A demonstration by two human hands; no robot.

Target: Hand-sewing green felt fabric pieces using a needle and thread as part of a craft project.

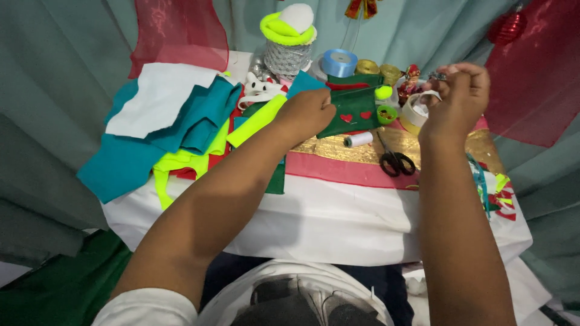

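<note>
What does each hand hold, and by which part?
Left hand pinches the green felt at its left edge. Right hand grips something small; cannot tell what.

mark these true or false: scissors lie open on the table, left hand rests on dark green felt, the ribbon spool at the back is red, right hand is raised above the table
1. The scissors lie on the table with black handles toward the person. True.
2. The left hand rests at the edge of the dark green felt with red hearts. True.
3. The ribbon spool at the back is red. False: it is light blue.
4. The right hand lies flat on the table. False: it is raised, fingers pinched together near a white tape roll.
</note>
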